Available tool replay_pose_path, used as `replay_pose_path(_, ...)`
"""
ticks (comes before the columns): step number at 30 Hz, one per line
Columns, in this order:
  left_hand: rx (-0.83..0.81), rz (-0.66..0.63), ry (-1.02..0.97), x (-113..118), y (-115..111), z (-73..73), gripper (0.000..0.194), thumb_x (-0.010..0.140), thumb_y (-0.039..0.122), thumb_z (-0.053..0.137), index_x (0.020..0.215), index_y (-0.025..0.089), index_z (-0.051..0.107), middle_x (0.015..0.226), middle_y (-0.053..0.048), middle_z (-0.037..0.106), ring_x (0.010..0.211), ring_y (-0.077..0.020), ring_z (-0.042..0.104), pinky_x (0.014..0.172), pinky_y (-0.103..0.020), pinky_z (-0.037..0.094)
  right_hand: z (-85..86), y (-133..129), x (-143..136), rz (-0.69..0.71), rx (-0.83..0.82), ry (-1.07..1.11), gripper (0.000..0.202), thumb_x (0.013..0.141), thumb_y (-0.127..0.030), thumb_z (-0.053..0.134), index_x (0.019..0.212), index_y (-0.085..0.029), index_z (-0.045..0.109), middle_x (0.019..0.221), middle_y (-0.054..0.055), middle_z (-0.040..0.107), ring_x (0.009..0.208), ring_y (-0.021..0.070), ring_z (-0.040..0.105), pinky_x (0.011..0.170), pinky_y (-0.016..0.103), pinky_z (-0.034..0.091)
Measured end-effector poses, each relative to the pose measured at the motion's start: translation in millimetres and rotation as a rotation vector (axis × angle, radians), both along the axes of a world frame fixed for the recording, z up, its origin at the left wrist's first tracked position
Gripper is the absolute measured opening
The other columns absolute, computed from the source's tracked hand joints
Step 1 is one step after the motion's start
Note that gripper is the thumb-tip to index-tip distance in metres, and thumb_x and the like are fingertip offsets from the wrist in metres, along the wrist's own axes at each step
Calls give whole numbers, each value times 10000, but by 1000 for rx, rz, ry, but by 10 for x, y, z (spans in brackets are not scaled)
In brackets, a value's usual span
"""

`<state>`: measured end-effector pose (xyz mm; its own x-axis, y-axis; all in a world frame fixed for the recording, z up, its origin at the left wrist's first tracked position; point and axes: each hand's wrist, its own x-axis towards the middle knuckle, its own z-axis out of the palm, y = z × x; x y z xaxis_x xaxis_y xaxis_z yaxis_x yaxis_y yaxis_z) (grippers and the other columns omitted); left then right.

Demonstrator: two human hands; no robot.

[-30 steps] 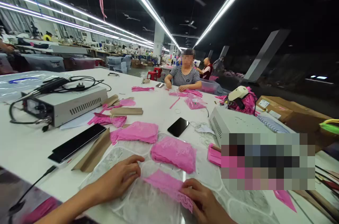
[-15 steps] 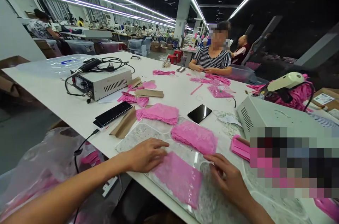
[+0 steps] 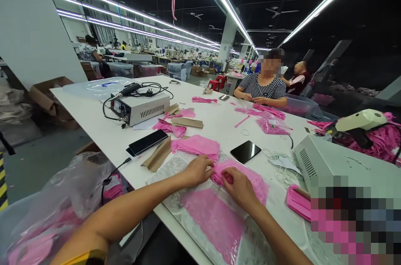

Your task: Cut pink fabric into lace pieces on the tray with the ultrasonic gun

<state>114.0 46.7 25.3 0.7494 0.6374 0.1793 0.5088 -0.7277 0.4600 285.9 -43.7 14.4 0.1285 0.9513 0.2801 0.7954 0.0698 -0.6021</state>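
My left hand (image 3: 197, 170) and my right hand (image 3: 239, 187) meet on a stack of pink lace pieces (image 3: 253, 179) in front of me, fingers pinching its near edge. One flat pink lace piece (image 3: 214, 222) lies spread on a clear plastic sheet (image 3: 171, 171) just below my hands. Another pink lace stack (image 3: 196, 146) sits beyond my left hand.
On the white table (image 3: 97, 125) stand a grey machine box with cables (image 3: 139, 107), a black phone (image 3: 245, 151), a dark tablet (image 3: 147, 142), cardboard strips (image 3: 158, 157) and a second grey box (image 3: 341, 164). A person in a striped top (image 3: 263, 88) sits opposite. A plastic bag of pink pieces (image 3: 62, 206) is at my left.
Both hands left the flat lace piece and moved up to the pink stack behind it, coming close together. My view swung left and back.
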Motion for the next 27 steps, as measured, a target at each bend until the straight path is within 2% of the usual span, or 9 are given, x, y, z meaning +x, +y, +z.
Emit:
replay_pose_path(3,-48,29,45,191,99,-21,224,923,330,599,1018,129,627,1024,-65,636,947,-195,615,848,-393,512,-16,8,9,0,-11,5,155,779,-278,506,806,-218,646,805,43,652,700,193,609,641,304,440)
replay_pose_path(6,-94,45,82,275,161,-50,241,946,331,571,1072,129,609,1046,-66,631,911,-183,629,807,-378,539,-21,2,20,-3,-15,27,152,764,-268,497,770,-221,642,786,39,647,672,186,592,626,295,421)
replay_pose_path(10,-116,34,89,247,187,-58,244,948,325,570,1081,124,606,1035,-62,634,890,-179,635,790,-369,546,-34,16,38,-25,-16,98,174,752,-295,478,705,-214,625,726,41,636,623,181,552,594,291,390)
replay_pose_path(18,-47,-17,58,152,122,-39,195,941,297,570,1040,141,635,1037,-62,636,949,-190,611,861,-394,500,-46,82,105,-56,-48,373,237,693,-413,509,631,-197,588,597,11,566,574,165,492,572,285,369)
replay_pose_path(22,9,6,60,163,125,-44,187,920,248,574,1066,160,649,1066,-72,629,966,-197,601,868,-365,479,25,65,128,-44,-64,537,248,677,-432,540,604,-195,547,548,-22,489,522,130,422,520,266,340)
replay_pose_path(27,129,-13,13,194,19,60,158,859,147,568,957,182,688,1030,-79,632,959,-222,602,853,-335,465,219,-20,161,-92,34,695,267,694,-458,566,640,-199,524,514,-50,436,478,112,396,475,252,337)
